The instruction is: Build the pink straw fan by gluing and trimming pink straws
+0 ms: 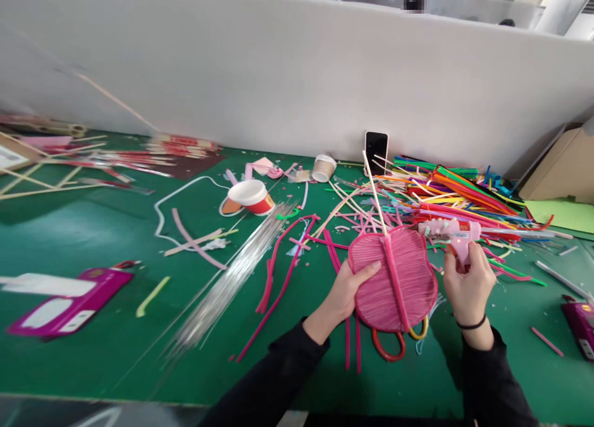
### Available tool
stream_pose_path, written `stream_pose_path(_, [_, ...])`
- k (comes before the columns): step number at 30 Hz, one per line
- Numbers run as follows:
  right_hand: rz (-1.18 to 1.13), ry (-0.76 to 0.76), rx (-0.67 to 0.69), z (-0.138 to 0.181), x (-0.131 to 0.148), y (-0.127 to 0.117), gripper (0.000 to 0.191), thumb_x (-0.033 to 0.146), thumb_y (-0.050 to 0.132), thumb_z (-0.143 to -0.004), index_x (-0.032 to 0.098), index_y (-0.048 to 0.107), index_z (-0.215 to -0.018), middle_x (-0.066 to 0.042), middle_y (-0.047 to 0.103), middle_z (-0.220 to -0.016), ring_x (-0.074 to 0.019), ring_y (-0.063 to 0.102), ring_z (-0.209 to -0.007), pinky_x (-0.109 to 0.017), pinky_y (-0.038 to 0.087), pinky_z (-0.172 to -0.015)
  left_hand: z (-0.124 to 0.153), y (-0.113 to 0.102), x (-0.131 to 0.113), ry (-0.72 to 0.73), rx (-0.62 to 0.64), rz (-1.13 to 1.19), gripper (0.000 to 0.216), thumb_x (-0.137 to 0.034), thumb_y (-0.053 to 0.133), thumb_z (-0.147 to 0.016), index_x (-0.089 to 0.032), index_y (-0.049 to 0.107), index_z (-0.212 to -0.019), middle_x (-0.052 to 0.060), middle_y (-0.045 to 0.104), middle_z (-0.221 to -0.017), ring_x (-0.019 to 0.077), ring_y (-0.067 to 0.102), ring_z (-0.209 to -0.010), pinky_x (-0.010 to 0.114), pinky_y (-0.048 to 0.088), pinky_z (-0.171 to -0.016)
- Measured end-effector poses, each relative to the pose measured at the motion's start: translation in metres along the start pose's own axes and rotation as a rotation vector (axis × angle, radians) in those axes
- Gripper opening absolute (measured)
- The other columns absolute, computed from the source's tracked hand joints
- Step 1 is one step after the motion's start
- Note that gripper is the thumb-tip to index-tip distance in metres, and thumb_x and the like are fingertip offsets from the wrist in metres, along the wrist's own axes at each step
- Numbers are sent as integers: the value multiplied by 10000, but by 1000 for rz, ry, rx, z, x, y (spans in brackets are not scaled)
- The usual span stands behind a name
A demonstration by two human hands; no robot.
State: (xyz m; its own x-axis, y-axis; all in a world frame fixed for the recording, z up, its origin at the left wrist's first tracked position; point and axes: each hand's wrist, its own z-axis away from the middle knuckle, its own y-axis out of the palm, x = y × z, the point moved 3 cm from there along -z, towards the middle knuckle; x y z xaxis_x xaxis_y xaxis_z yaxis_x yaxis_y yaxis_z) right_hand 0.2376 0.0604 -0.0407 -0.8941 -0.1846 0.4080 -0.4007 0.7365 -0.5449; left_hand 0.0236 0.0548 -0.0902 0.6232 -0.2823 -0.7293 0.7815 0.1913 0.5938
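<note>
My left hand point(346, 289) grips the left edge of a pink heart-shaped woven piece point(394, 278), thumb on its face. A thin wooden stick point(374, 192) rises from the piece's top toward the wall. My right hand point(466, 284) is wrapped round the handle of a pink glue gun point(449, 232), held level just right of the piece, nozzle pointing left. Red and yellow loops point(394, 346) lie under the piece's lower edge.
A heap of coloured sticks and straws point(464, 195) lies behind the glue gun. A phone point(375, 150) leans on the white wall. Also on the green table point(116, 328): a red paper cup point(253, 198), a brown cup point(323, 167), metal wires point(232, 278), magenta boxes point(69, 303).
</note>
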Motion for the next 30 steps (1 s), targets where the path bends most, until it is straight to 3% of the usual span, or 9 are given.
stream_pose_path(9, [14,-8,5,0,-2,0,105,260,581,-864,216,508,-805,35,480,-653,-138,463,-567,-240,353,-550,-2,-2,1,32,-15,-22,467,-241,888,-600,-157,719,-1028,56,777,-935,247,728,-879,366,575,-837])
stream_pose_path(17, [15,1,14,0,-2,-1,66,265,569,-870,205,550,-852,9,531,-685,-150,490,-590,-249,370,-558,-1,-3,0,26,-31,-41,352,-251,890,-591,-150,722,-884,55,775,-902,246,728,-854,382,566,-853])
stream_pose_path(30, [19,-12,19,-1,-6,2,91,282,560,-889,192,571,-896,-17,574,-720,-173,539,-646,-258,392,-583,-1,-4,0,46,-51,-35,365,-249,893,-588,-154,723,-897,49,776,-886,232,727,-812,362,574,-822])
